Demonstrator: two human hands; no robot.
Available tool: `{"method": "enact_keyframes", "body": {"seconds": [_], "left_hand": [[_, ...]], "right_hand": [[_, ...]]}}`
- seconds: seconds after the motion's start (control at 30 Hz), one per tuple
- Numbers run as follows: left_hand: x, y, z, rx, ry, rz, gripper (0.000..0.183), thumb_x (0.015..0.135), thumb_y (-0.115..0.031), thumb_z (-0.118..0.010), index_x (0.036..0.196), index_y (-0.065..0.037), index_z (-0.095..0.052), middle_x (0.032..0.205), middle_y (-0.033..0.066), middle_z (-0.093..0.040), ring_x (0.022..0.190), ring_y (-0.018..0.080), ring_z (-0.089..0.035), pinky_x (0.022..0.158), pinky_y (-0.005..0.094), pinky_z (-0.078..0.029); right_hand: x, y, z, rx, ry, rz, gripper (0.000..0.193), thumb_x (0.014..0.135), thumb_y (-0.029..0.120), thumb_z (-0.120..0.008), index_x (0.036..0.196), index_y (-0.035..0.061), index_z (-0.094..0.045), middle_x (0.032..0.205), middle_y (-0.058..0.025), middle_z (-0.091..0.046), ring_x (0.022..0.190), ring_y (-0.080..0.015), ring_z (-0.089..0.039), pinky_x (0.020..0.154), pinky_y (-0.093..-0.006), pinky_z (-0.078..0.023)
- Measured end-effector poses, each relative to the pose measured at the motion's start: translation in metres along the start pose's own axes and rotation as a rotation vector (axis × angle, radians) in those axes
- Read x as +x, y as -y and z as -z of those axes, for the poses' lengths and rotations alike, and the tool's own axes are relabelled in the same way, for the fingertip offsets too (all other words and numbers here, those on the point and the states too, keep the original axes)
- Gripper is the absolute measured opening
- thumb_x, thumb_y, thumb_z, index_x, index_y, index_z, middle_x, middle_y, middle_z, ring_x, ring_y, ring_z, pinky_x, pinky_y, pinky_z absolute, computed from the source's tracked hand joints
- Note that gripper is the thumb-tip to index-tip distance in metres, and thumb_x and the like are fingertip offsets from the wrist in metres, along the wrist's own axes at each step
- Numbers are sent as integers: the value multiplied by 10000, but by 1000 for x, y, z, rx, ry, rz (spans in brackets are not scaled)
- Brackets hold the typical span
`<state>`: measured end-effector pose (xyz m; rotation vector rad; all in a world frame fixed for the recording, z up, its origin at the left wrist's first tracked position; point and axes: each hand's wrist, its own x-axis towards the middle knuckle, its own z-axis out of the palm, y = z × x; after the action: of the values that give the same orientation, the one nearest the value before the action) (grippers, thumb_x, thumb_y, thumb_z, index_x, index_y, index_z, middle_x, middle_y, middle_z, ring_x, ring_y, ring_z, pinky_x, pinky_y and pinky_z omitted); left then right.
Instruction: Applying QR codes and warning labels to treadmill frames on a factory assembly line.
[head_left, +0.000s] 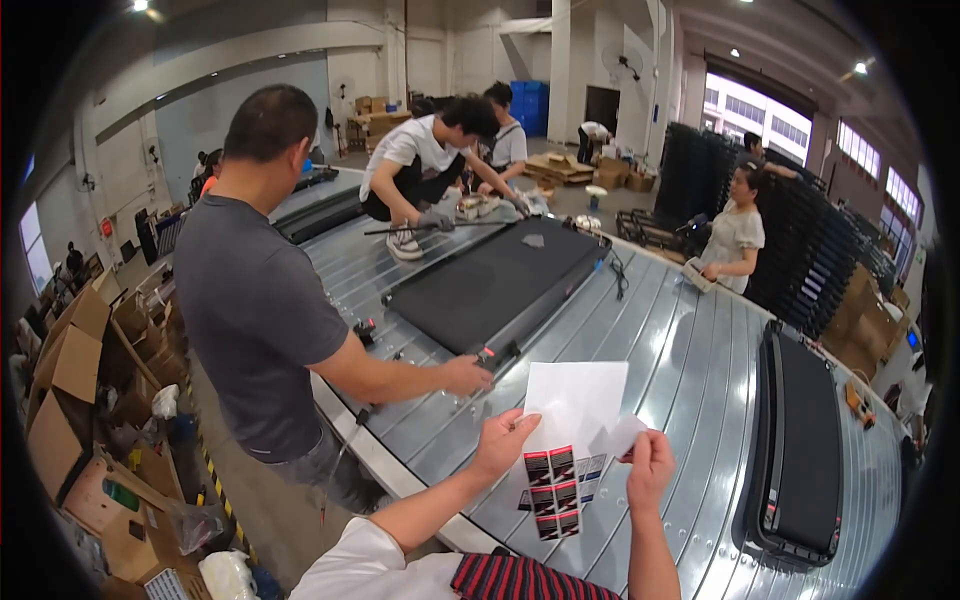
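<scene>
My left hand [506, 442] pinches the edge of a white paper sheet [576, 392]. Below it hangs a strip of black and red stickers [553, 492], with more printed labels partly behind; whether sheet and strip are joined I cannot tell. In my right hand [651, 465], thumb and fingers close on a small white piece of paper [626, 436], which looks like a label seen from its blank side. Both hands are above the ribbed metal platform [655, 340].
A flat black treadmill [490, 285] lies ahead, where a gloved person [425, 160] crouches over it. Close on my left, a person in grey [250, 300] reaches across with a tool. Another treadmill [808, 450] is at right. A person [738, 235] stands beyond the far edge; cardboard boxes [80, 350] fill the left.
</scene>
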<state>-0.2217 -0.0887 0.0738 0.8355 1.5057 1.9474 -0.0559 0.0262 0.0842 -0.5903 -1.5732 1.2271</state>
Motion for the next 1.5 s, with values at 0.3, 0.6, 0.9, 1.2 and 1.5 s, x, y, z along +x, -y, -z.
{"method": "enact_keyframes", "body": {"seconds": [0.3, 0.6, 0.9, 1.2, 1.5], "left_hand": [[23, 71, 4, 163, 172, -174, 194, 758, -130, -630, 880, 11, -579, 746, 22, -610, 729, 53, -525, 629, 256, -443], [18, 58, 17, 259, 352, -287, 209, 620, -13, -608, 807, -7, -515, 656, 102, -539, 640, 143, -492, 569, 297, -400], [-13, 30, 36, 372, 295, -283, 204, 740, -183, -600, 814, -8, -526, 625, 117, -526, 581, 177, -472, 565, 300, -401], [-39, 6, 41, 230, 242, -75, 242, 848, -220, -541, 880, 17, -582, 674, -9, -514, 626, 52, -419, 560, 225, -365], [-77, -40, -1, 353, 367, -129, 239, 815, -227, -578, 893, -3, -601, 669, 60, -552, 603, 85, -466, 559, 244, -386]], "right_hand": [[-37, 21, -74, -795, 305, 692, 89, 723, 106, -583, 788, 46, -569, 695, -99, -564, 581, -275, -556, 479, -352, -444], [-27, 46, -76, -742, 444, 540, 103, 765, 68, -562, 861, 40, -588, 814, -134, -580, 755, -281, -561, 664, -358, -447], [-36, 57, -80, -624, 614, 568, 53, 741, 36, -580, 793, 25, -583, 743, -124, -571, 658, -265, -549, 592, -344, -440], [-12, 48, -10, -311, 227, 268, 390, 748, 30, -584, 1116, 8, -456, 962, -120, -559, 856, -192, -537, 727, -306, -430], [-21, 19, 45, 237, 304, -45, 638, 658, 95, -622, 1236, 26, -362, 1037, -125, -559, 946, -217, -542, 774, -301, -426]]}}
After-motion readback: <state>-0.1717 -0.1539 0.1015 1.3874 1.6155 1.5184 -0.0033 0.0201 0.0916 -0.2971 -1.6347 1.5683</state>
